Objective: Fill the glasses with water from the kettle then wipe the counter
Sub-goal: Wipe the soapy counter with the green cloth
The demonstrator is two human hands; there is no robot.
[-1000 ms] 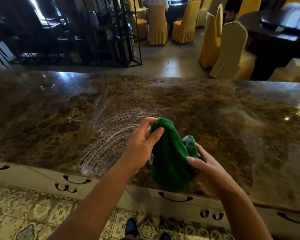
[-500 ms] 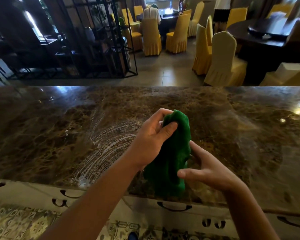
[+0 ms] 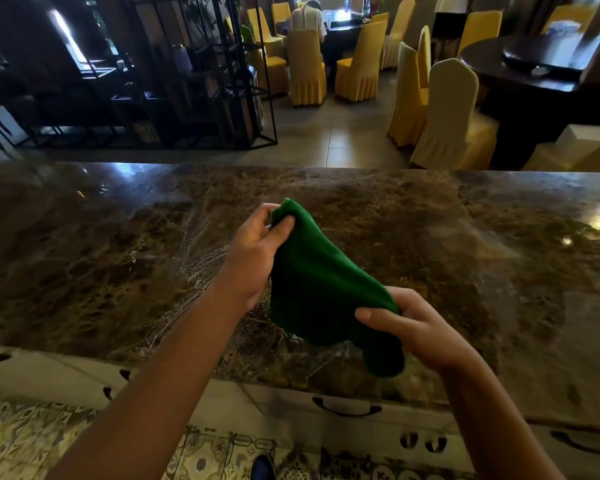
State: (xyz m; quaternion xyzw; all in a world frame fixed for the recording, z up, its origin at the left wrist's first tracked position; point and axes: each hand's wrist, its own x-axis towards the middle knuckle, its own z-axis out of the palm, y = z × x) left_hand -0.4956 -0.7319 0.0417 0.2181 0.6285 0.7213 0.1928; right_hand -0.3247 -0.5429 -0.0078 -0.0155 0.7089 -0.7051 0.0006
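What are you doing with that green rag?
A person stands at a brown marble counter and holds a green cloth up off it with both bare hands. The left hand pinches the top corner, and the right hand grips the lower end. Thin wet streaks show on the counter, just left of the hands. No glasses or kettle are in view.

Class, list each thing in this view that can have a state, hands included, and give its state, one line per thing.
Green cloth: held up off the counter, stretched between both hands.
Left hand: shut on the cloth's upper corner.
Right hand: shut on the cloth's lower end.
Marble counter: wet streaks left of the cloth.
Drawers: closed.
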